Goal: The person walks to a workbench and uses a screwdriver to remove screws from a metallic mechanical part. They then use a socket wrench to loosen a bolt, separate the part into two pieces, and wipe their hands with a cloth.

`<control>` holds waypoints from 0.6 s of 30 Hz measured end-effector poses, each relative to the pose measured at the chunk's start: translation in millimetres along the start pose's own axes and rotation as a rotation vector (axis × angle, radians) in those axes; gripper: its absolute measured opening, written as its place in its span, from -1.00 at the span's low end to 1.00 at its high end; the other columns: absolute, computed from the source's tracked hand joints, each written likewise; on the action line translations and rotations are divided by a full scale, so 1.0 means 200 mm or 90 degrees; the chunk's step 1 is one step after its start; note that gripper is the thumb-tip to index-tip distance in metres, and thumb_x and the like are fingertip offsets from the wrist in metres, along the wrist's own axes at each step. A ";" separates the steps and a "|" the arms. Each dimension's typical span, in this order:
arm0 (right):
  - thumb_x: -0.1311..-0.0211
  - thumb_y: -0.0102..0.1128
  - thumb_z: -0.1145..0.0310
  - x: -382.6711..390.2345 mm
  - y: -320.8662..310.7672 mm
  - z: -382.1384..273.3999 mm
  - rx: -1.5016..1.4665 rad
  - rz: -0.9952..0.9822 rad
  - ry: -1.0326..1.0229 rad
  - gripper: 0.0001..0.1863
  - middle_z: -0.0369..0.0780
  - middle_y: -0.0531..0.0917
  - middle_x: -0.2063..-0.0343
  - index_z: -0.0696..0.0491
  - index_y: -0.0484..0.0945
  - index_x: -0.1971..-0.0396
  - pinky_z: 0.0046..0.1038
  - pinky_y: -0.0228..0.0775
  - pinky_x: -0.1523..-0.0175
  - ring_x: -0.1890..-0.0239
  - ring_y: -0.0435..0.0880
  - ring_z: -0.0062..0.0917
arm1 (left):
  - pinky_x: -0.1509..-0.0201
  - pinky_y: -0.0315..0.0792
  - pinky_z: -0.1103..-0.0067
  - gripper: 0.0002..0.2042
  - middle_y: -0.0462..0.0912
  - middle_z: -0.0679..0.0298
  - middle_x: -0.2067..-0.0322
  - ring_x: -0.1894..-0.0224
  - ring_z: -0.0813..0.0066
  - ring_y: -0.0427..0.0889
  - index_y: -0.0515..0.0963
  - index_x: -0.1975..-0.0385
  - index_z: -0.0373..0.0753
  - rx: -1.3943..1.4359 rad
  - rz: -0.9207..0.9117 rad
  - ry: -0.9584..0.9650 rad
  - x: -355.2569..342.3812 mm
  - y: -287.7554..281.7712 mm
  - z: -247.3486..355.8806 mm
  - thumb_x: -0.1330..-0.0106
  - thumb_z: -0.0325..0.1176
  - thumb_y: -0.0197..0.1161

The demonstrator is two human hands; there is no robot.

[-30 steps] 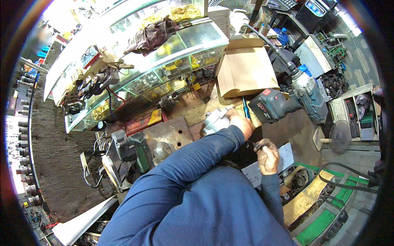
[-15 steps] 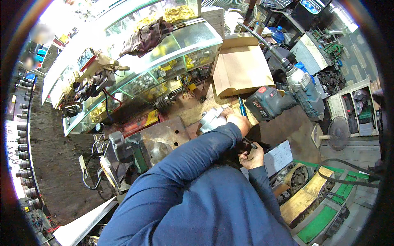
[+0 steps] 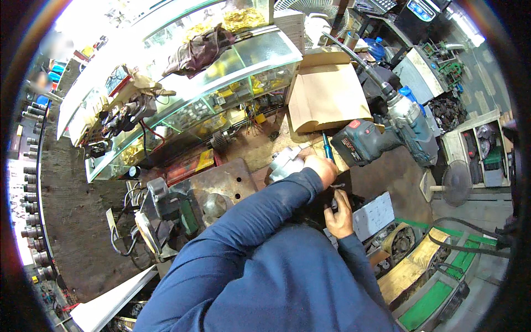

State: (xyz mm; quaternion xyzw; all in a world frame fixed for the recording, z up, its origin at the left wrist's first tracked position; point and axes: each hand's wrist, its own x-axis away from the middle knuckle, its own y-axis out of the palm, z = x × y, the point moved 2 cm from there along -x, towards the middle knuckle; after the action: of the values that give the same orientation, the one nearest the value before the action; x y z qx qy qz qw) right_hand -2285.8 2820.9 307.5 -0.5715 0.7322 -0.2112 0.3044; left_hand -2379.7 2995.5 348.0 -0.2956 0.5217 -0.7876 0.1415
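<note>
My left hand (image 3: pixel 322 170) is closed on a silver cast-metal part (image 3: pixel 281 165) at the middle of the bench, with fingertips mostly hidden. A blue slim tool (image 3: pixel 327 148) stands out just beyond it. My right hand (image 3: pixel 341 214), lower and nearer me, is closed on a small dark cylindrical piece (image 3: pixel 334 203), over a dark, shadowed area. A large cordless impact wrench (image 3: pixel 410 133) with a long extension lies right of my hands.
A steel plate (image 3: pixel 241 176) and vise-like fixture (image 3: pixel 160 205) are at left. Behind are a glass parts cabinet (image 3: pixel 265 47), an open cardboard box (image 3: pixel 326 91) and a red box (image 3: pixel 191 167). A white board (image 3: pixel 373 213) and green-edged tray (image 3: pixel 423 310) are at right.
My right hand has moved left toward my left hand and sits lower than a second ago, its fingers now turned upward round the dark piece. My left hand stays at the silver part.
</note>
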 end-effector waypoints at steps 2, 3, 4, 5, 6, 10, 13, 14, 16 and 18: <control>-0.26 0.34 0.47 0.07 -0.06 0.02 -0.174 -0.121 0.168 -0.47 -0.02 0.61 -0.04 0.36 0.51 -0.19 -0.32 0.50 -0.21 -0.05 0.63 -0.25 | 0.02 0.69 0.26 -0.75 0.84 0.10 0.04 -0.03 0.14 0.83 0.80 0.05 -0.20 -0.001 -0.026 -0.026 -0.01 0.01 0.01 -0.38 -0.36 0.26; -0.32 0.33 0.42 0.09 -0.08 0.04 -0.253 -0.165 0.242 -0.51 -0.08 0.64 0.06 0.34 0.52 -0.18 -0.37 0.52 -0.08 0.07 0.63 -0.35 | 0.01 0.69 0.26 -0.75 0.84 0.11 0.03 -0.04 0.15 0.83 0.80 0.05 -0.19 -0.005 -0.037 -0.025 -0.02 0.01 0.01 -0.39 -0.35 0.26; -0.38 0.31 0.38 0.10 -0.10 0.07 -0.316 -0.217 0.341 -0.54 -0.15 0.66 0.16 0.33 0.53 -0.17 -0.42 0.53 0.05 0.19 0.64 -0.45 | 0.01 0.69 0.27 -0.75 0.84 0.12 0.02 -0.05 0.16 0.83 0.80 0.04 -0.18 -0.010 -0.048 -0.021 -0.03 0.02 0.02 -0.40 -0.35 0.25; -0.42 0.28 0.34 0.09 -0.11 0.10 -0.352 -0.264 0.354 -0.57 -0.18 0.66 0.24 0.30 0.55 -0.14 -0.43 0.50 0.14 0.28 0.61 -0.48 | 0.02 0.69 0.28 -0.75 0.84 0.16 0.03 -0.05 0.18 0.83 0.81 0.04 -0.15 -0.015 -0.048 -0.043 -0.03 0.02 0.01 -0.43 -0.33 0.23; -0.45 0.25 0.29 0.08 -0.11 0.13 -0.372 -0.324 0.391 -0.59 -0.21 0.65 0.32 0.28 0.57 -0.12 -0.44 0.47 0.23 0.37 0.59 -0.51 | 0.02 0.69 0.29 -0.75 0.84 0.17 0.03 -0.05 0.18 0.83 0.81 0.04 -0.15 -0.025 -0.043 -0.033 -0.03 0.02 0.02 -0.43 -0.33 0.23; -0.61 0.10 0.00 -0.03 -0.03 0.20 -0.470 -0.288 0.582 -0.57 -0.20 0.57 0.44 0.09 0.54 0.30 -0.43 0.27 0.46 0.60 0.44 -0.51 | 0.03 0.69 0.30 -0.75 0.85 0.19 0.04 -0.04 0.20 0.83 0.80 0.03 -0.15 -0.042 -0.049 0.001 -0.03 0.02 0.02 -0.42 -0.35 0.22; -0.61 -0.03 -0.13 -0.07 0.04 0.19 -0.730 -0.075 0.897 -0.57 -0.32 0.56 0.42 -0.05 0.49 0.26 -0.46 0.12 0.52 0.58 0.32 -0.52 | 0.05 0.70 0.30 -0.75 0.85 0.18 0.04 -0.02 0.21 0.84 0.80 0.05 -0.16 -0.058 -0.064 0.024 -0.02 0.01 0.02 -0.40 -0.35 0.24; -0.61 -0.04 -0.15 -0.08 0.07 0.18 -0.825 -0.006 0.980 -0.57 -0.34 0.58 0.39 -0.08 0.51 0.20 -0.46 0.09 0.53 0.58 0.30 -0.53 | 0.05 0.70 0.30 -0.75 0.85 0.18 0.04 -0.02 0.21 0.84 0.80 0.05 -0.16 -0.061 -0.061 0.021 -0.02 0.01 0.01 -0.40 -0.35 0.24; -0.55 0.02 -0.18 -0.08 0.11 0.17 -0.785 -0.042 0.996 -0.63 -0.42 0.51 0.43 -0.19 0.50 0.24 -0.51 0.04 0.53 0.54 0.30 -0.55 | 0.04 0.70 0.29 -0.75 0.85 0.18 0.04 -0.02 0.20 0.84 0.80 0.05 -0.15 -0.063 -0.057 0.019 -0.02 0.00 0.02 -0.40 -0.34 0.25; -0.53 0.09 -0.07 -0.08 0.17 0.18 -0.785 -0.055 0.981 -0.71 -0.56 0.52 0.50 -0.30 0.54 0.41 -0.55 -0.08 0.55 0.53 0.33 -0.63 | 0.04 0.69 0.28 -0.75 0.85 0.19 0.04 -0.02 0.19 0.84 0.80 0.05 -0.14 -0.076 -0.053 0.022 -0.02 0.01 0.02 -0.40 -0.34 0.25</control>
State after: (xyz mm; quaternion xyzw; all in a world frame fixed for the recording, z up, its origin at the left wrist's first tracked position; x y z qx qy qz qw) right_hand -2283.7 2847.2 262.4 -0.3623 0.6904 -0.1182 -0.6149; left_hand -2374.8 2994.1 347.0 -0.3112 0.5576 -0.7653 0.0813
